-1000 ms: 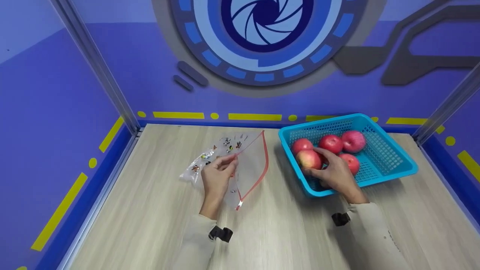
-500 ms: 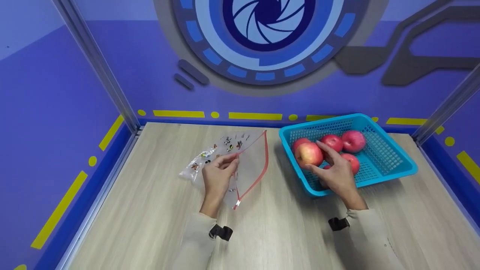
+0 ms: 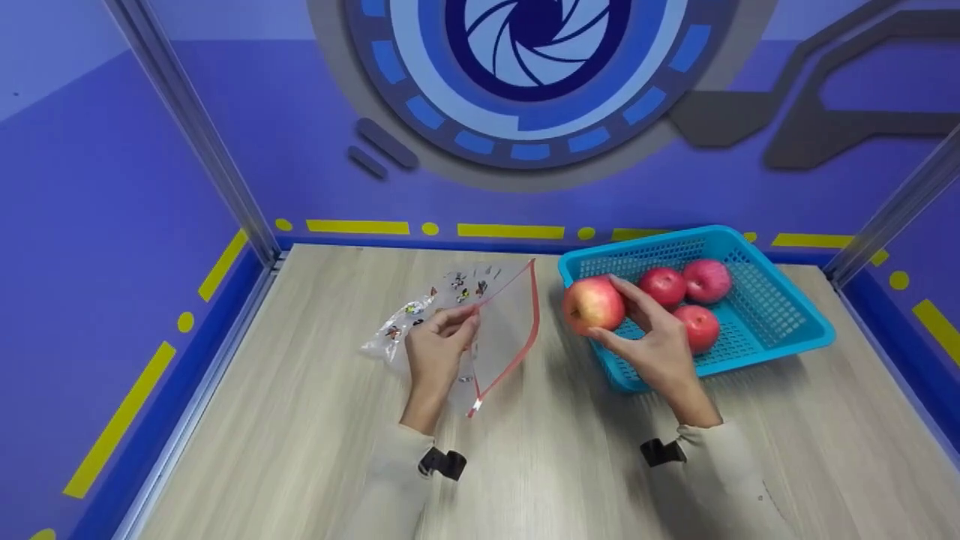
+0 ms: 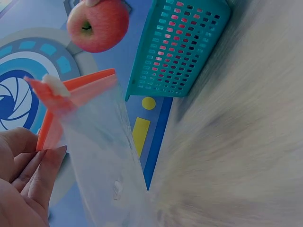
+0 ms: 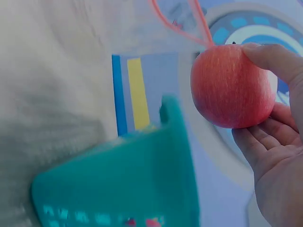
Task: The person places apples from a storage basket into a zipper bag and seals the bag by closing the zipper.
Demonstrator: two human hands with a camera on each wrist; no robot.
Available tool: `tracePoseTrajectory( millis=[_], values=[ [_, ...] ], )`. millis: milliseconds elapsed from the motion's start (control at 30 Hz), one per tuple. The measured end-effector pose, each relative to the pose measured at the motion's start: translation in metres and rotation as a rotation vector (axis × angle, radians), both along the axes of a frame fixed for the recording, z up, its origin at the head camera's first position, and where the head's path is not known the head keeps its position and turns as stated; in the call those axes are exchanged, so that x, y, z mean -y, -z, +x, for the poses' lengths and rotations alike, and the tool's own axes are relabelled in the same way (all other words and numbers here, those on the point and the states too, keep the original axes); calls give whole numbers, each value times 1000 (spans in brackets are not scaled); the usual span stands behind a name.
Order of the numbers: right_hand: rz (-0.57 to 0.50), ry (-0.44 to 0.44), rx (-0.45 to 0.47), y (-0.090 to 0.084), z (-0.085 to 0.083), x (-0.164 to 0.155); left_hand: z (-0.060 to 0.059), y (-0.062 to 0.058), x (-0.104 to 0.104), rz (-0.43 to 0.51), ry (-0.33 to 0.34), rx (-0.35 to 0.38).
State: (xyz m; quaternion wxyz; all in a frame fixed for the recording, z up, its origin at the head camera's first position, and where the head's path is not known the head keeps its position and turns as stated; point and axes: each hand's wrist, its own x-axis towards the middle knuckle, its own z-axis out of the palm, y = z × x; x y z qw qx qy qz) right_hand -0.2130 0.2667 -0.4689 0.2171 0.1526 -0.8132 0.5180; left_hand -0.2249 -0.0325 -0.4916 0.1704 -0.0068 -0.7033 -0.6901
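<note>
red apple sits gripped in my right hand, lifted over the left rim of the blue basket; three apples lie inside; my left hand pinches the zip bag open on the wooden table, left of the basket

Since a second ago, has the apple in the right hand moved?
Yes. The apple gripped by the right hand has come up and leftward, from inside the blue basket to over its left rim, toward the bag.
</note>
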Motion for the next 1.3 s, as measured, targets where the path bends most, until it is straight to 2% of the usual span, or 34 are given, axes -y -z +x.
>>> tracePoseTrajectory(
  millis=[267,433,667,833,1067,1300],
  values=[
    [18,-54,-16,-3,4,23,-1,0,-1,8,3,-2],
    [23,-59,-3,-3,6,37,-1,-2,-1,11,7,11],
    [-6,-113,22,2,6,54,0,-6,-2,-5,6,2],
    [15,-122,17,8,5,62,1,-8,-3,-15,7,6],
    [81,-77,-14,17,2,69,3,-11,-3,1,5,15],
    [134,-4,-13,25,0,76,3,-16,-5,60,-6,12]
  ],
)
